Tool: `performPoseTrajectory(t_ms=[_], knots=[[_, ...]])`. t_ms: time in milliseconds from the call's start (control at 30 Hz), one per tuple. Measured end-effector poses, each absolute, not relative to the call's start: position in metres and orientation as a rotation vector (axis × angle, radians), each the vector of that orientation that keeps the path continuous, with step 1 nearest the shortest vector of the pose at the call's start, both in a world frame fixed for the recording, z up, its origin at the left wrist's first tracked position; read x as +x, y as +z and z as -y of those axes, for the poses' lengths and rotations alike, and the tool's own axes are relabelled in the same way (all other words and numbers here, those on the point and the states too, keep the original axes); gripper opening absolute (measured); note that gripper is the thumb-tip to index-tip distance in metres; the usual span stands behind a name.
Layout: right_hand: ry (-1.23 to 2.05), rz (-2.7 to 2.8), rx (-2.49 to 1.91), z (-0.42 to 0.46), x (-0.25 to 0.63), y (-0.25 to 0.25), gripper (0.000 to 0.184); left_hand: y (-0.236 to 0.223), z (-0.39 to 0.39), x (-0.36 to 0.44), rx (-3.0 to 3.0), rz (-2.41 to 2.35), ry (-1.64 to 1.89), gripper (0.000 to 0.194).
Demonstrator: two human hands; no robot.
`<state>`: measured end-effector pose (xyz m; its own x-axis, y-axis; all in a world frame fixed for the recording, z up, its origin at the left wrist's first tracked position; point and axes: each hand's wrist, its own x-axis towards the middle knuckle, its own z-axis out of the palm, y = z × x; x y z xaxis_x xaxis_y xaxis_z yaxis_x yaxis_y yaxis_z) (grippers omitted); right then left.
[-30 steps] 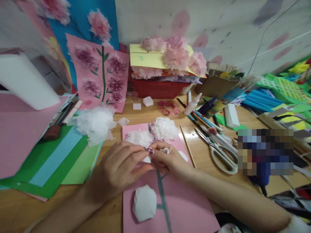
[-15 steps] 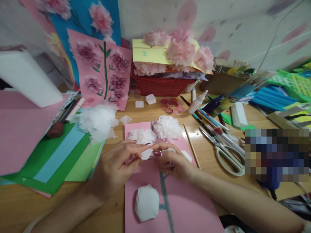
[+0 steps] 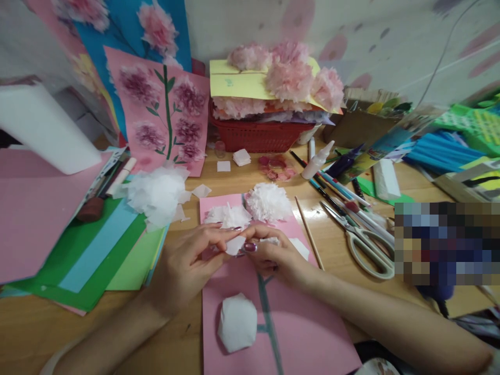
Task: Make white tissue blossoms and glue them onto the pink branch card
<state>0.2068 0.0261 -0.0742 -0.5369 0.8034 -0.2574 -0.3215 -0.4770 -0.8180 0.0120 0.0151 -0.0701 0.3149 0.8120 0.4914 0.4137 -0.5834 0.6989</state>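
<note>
Between my fingertips is a small piece of white tissue paper (image 3: pixel 235 245). My left hand (image 3: pixel 191 260) pinches it from one side, and my right hand (image 3: pixel 275 255) pinches it from the other. Both hands hover over a pink sheet (image 3: pixel 312 323) with a painted grey-green stem (image 3: pixel 269 317). Just beyond my fingers, a white ruffled paper flower (image 3: pixel 268 202) and a flatter white one (image 3: pixel 228 214) sit at the sheet's top. A white paper disc (image 3: pixel 237 323) lies near its left edge. Another white patch (image 3: pixel 300 249) shows partly behind my right hand.
Loose tissue pieces (image 3: pixel 158 192) are heaped at the left beside coloured paper (image 3: pixel 97 260). Scissors (image 3: pixel 369 252), a wooden stick (image 3: pixel 308 232), pens and a glue bottle (image 3: pixel 318 161) lie at the right. A red basket (image 3: pixel 261 136) and a finished flower picture (image 3: pixel 167 114) stand behind.
The white tissue piece shows slightly more between my fingertips. My hands stay nearly in place, and the whole view has shifted a little.
</note>
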Motion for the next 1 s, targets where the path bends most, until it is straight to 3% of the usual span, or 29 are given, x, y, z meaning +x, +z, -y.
performPoseTrajectory(t_ms=[200, 367, 467, 633, 1000], knots=[[2.021, 1.016, -0.86, -0.026, 0.207, -0.076, 0.011, -0.069, -0.017, 0.011, 2.198, -0.999, 1.203, 0.019], [1.979, 1.051, -0.913, -0.027, 0.205, -0.078, 0.022, -0.069, -0.015, 0.013, 2.225, -1.064, 1.151, 0.019], [1.935, 1.095, -0.951, -0.027, 0.204, -0.079, 0.026, -0.066, -0.015, 0.016, 2.197, -1.114, 1.09, 0.034], [1.869, 1.132, -0.994, -0.027, 0.203, -0.075, 0.027, -0.063, -0.016, 0.017, 2.202, -1.176, 1.096, 0.01], [1.892, 1.06, -1.032, -0.027, 0.201, -0.079, 0.033, -0.057, -0.044, -0.003, 1.741, -1.539, 1.444, 0.017]])
